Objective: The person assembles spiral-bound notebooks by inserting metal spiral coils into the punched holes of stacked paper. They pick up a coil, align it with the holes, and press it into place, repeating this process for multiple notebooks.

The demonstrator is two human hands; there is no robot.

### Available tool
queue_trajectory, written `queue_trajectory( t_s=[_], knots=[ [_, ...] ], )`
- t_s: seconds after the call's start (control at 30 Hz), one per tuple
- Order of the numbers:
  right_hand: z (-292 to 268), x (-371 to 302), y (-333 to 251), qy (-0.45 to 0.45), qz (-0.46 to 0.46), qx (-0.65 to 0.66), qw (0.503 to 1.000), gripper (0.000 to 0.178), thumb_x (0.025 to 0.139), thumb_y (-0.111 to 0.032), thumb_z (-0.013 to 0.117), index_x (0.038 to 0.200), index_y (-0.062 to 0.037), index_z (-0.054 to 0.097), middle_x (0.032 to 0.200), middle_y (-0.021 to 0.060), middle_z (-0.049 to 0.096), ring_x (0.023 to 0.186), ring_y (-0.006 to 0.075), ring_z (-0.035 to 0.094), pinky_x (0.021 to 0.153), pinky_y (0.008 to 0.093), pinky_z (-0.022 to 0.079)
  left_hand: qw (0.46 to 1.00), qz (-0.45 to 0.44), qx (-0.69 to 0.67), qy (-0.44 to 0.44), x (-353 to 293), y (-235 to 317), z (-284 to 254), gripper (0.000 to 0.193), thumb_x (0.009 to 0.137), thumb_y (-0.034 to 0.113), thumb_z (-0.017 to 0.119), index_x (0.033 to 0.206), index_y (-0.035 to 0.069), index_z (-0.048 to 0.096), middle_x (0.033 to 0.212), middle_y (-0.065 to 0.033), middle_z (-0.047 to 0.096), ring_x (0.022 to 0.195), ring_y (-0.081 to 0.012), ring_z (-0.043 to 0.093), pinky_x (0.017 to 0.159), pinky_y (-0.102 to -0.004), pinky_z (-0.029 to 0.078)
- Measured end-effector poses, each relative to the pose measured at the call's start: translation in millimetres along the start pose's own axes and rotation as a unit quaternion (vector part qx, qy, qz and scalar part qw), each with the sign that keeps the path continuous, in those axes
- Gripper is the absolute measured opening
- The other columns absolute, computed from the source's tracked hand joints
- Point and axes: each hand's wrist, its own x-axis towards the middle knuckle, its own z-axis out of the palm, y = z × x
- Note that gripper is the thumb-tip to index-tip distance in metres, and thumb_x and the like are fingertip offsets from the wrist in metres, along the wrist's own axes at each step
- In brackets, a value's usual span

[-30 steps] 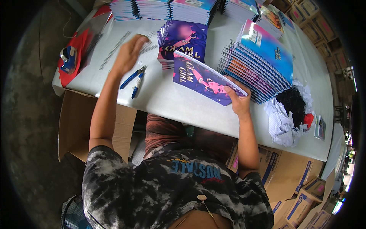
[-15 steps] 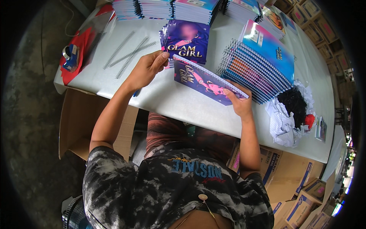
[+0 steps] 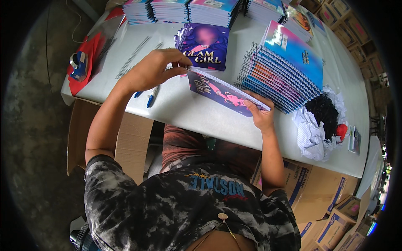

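Spreading under everything: a pale table (image 3: 188, 113), crowded at the far side.
Right-hand stack: blue-and-pink notebooks (image 3: 295, 58) piled high, coils showing along their left side; these look finished.
Far stacks: more bound notebooks (image 3: 169, 8) along the far edge, apparently done as well.
Purple stack: purple notebooks (image 3: 205, 54) at the far middle, coils visible on the left edge, so some of this design seem complete.
Book in hand: the held notebook (image 3: 222, 94), also purple, tilted above the table on the near side of that pile; its pale far edge looks punched, and coil fitting seems the step left, though any coil started there is too small to make out.
Left hand (image 3: 161, 67): thumb and fingertips narrowed at the book's left corner; cannot tell whether they pinch a coil.
Right hand (image 3: 261, 115): closed around the right end, thumb on the cover.
Spare wire: loose coils (image 3: 134, 56) at left, not yet used.
Hand tool: blue-handled pliers (image 3: 151, 98) lying near left, partly hidden.
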Motion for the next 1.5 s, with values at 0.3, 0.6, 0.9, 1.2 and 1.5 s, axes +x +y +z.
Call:
queue_trajectory(
  t_s=[0.3,0.6,0.9,1.2,1.5],
  knots=[
    [2,-2,2,-0.004,0.000,0.028,1.000,0.025,0.082,-0.003,0.061,0.107,0.0036,0.060,0.094,0.0105,0.066,0.080,0.0110,0.060,0.074,0.0228,0.047,0.999,0.020,-0.032,-0.006,-4,-4,-3,0.025,0.076,0.011,0.067,0.098,0.001,0.060,0.094,-0.0078,0.059,0.083,-0.0198,0.055,0.076,-0.0305,0.045],
    [13,-2,-2,0.001,-0.107,-0.119,0.987,0.032,0.076,0.006,0.058,0.107,0.0017,0.061,0.100,0.0140,0.065,0.085,0.0205,0.065,0.075,0.0272,0.051,0.940,0.057,0.262,0.210,-3,17,18,0.042,0.066,0.025,0.074,0.100,0.008,0.056,0.107,-0.0117,0.051,0.101,-0.0284,0.046,0.091,-0.0408,0.032],
    [35,-17,1,0.044,-0.182,-0.168,0.968,0.034,0.071,0.009,0.053,0.104,0.0029,0.062,0.100,0.0148,0.065,0.086,0.0255,0.066,0.073,0.0286,0.052,0.760,0.197,0.415,0.460,-4,-34,97,0.107,0.075,0.077,0.027,0.139,-0.006,0.001,0.139,-0.0369,-0.004,0.131,-0.0461,-0.014,0.097,-0.0622,-0.014],
    [51,-30,-13,0.046,-0.179,-0.175,0.967,0.028,0.075,0.004,0.055,0.102,0.0047,0.061,0.095,0.0183,0.065,0.085,0.0275,0.066,0.072,0.0301,0.053,0.788,0.203,0.327,0.481,-14,-43,116,0.101,0.077,0.074,0.026,0.132,-0.009,0.021,0.138,-0.0291,0.016,0.131,-0.0414,0.005,0.102,-0.0555,-0.008],
    [49,-28,-15,0.012,-0.206,-0.145,0.968,0.028,0.074,0.002,0.058,0.102,0.0070,0.060,0.097,0.0199,0.064,0.087,0.0295,0.065,0.075,0.0336,0.053,0.799,0.212,0.303,0.474,-25,-42,129,0.107,0.071,0.081,0.024,0.125,-0.011,0.035,0.135,-0.0346,0.022,0.128,-0.0499,0.015,0.099,-0.0615,-0.007]
  ],
)
